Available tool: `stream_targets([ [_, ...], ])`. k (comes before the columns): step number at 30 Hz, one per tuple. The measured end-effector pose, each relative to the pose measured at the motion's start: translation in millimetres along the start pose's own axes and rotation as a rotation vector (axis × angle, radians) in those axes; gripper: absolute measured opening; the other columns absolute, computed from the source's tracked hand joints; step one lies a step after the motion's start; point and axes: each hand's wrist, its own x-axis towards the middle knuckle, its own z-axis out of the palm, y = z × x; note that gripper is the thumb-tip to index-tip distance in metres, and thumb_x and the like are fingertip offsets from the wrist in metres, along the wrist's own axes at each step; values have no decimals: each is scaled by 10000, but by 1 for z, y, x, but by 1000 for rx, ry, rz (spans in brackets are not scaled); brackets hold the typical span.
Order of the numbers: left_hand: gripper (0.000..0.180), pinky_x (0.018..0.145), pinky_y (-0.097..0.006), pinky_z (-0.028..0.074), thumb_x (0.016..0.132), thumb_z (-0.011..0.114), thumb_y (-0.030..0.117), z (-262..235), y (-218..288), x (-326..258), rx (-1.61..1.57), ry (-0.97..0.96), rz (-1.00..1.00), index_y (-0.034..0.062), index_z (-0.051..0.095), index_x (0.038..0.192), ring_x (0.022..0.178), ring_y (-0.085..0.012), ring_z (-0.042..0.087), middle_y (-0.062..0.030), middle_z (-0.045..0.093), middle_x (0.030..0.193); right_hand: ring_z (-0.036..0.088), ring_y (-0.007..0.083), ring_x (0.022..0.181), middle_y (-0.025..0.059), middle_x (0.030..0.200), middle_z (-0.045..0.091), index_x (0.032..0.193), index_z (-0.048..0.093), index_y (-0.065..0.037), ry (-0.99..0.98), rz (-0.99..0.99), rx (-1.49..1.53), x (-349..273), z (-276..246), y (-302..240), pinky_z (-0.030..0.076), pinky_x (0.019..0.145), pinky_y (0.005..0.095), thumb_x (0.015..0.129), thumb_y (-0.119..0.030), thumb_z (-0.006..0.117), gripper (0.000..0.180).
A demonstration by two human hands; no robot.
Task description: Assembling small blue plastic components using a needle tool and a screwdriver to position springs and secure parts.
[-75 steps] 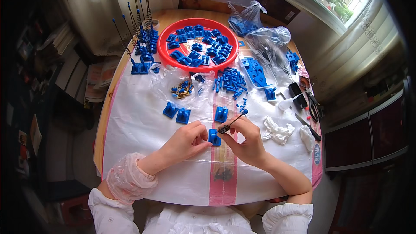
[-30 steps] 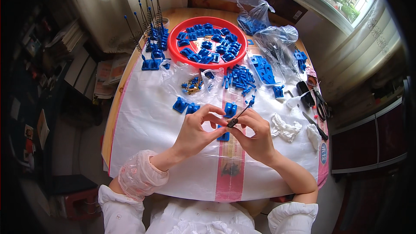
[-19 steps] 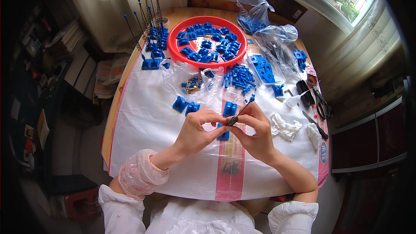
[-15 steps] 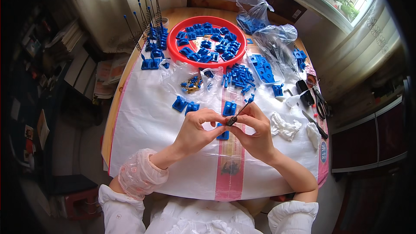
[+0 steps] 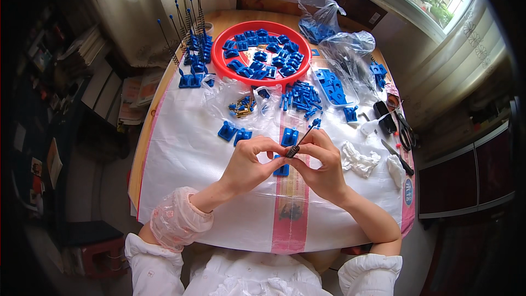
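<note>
Across the table, the right hand (image 5: 322, 169) pinches a black spring (image 5: 293, 152), its thin rod (image 5: 307, 135) slanting away and rightward; the left hand (image 5: 246, 167) pinches the near end, its fingertips nearer the blue base (image 5: 281, 170) lying just below.

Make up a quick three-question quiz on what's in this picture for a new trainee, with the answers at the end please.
1. True or false: the red tray holds several blue pieces.
2. Multiple choice: what is the right hand pinching?
A. A roll of tape
B. A black coiled spring
C. A screwdriver
3. Fill in the blank: in the picture, the black-handled knife lies to the ____ of the right hand.

Key: 1. True. 2. B. 3. Right.
</note>
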Motion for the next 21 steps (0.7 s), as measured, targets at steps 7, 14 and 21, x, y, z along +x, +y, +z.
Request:
stream_targets([
  [7,412,699,-282,487,835,841,61,2,0,-1,1,31,11,104,741,1233,744,-129,615,-62,769,906,571,255,865,76,884,634,933,770,-48,15,-9,5,1,1,2,462,713,371,736,-17,877,226],
  [14,642,740,-311,498,840,788,-13,3,6,0,78,-17,129,153,612,1434,700,-159,636,-57,779,929,565,260,861,77,875,627,916,762,-37,12,-10,-10,1,-1,0,460,720,372,724,6,869,224],
  [21,560,698,-302,483,826,804,-27,3,5,1,221,-7,274,124,689,1353,691,-151,647,-35,752,928,567,262,866,78,876,630,934,761,-30,18,-12,10,0,1,2,461,734,378,722,17,861,240],
])
